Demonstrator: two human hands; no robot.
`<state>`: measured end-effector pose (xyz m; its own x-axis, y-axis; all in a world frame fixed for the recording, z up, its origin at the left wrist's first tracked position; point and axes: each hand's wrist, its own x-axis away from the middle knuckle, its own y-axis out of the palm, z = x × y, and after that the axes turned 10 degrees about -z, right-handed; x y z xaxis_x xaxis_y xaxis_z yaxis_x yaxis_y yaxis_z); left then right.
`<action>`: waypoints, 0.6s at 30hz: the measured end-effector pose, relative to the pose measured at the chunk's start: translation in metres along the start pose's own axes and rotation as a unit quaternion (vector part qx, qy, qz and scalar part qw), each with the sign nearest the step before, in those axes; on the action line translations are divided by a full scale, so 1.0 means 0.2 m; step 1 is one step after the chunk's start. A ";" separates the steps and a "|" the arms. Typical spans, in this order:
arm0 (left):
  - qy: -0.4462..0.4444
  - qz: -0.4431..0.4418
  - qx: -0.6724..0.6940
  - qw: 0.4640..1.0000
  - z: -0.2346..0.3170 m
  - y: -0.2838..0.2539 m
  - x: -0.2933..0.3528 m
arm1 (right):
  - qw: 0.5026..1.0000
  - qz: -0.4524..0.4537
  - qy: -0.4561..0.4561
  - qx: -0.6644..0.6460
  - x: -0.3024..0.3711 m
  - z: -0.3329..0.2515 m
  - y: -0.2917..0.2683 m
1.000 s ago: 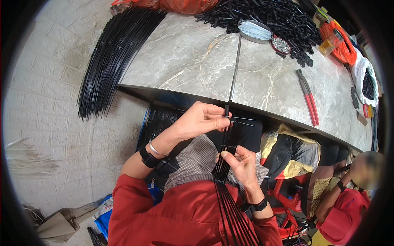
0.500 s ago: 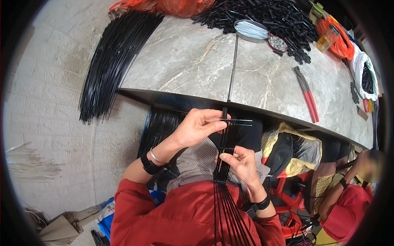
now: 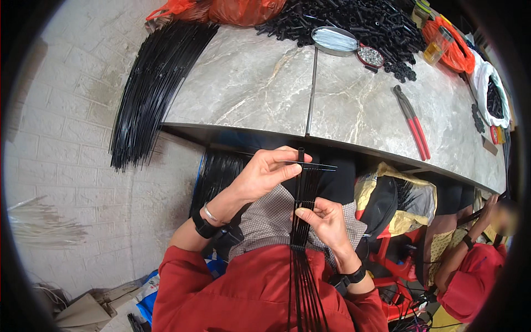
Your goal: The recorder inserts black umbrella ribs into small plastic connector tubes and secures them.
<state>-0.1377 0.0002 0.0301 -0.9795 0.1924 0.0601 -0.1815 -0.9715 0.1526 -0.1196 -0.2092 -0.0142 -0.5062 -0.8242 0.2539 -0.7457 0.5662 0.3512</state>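
The strips (image 3: 299, 235) lie lengthwise toward the shirt (image 3: 243, 290); right hand (image 3: 327, 222), nearer to it, pinches them, while left hand (image 3: 264, 175) pinches the tube (image 3: 301, 154) (wires (image 3: 324, 166) cross there).

Left hand (image 3: 268, 174) farther out, right hand (image 3: 327, 224) closer in, both pinching.
The left forearm (image 3: 191, 238) angles inward, thumb drawn toward the fingers; the right forearm (image 3: 362, 285) slants inward too, thumb on top, its fingertips seemingly curled underneath, mostly hidden.
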 end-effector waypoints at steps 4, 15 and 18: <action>0.012 0.070 0.011 0.997 0.00 0.07 0.01 | 0.999 0.027 -0.028 0.012 -0.01 0.04 0.00; 0.037 0.150 0.021 0.988 -0.04 0.13 0.03 | 0.995 0.020 -0.047 0.091 -0.02 0.00 -0.01; 0.029 0.158 0.028 0.987 -0.03 0.14 0.04 | 0.996 0.012 -0.030 0.087 -0.02 -0.02 -0.01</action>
<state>-0.1501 -0.0258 0.0281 -0.9900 -0.1290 0.0571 0.1376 -0.9721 0.1899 -0.1152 -0.2071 -0.0125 -0.5461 -0.8125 0.2039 -0.7943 0.5796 0.1823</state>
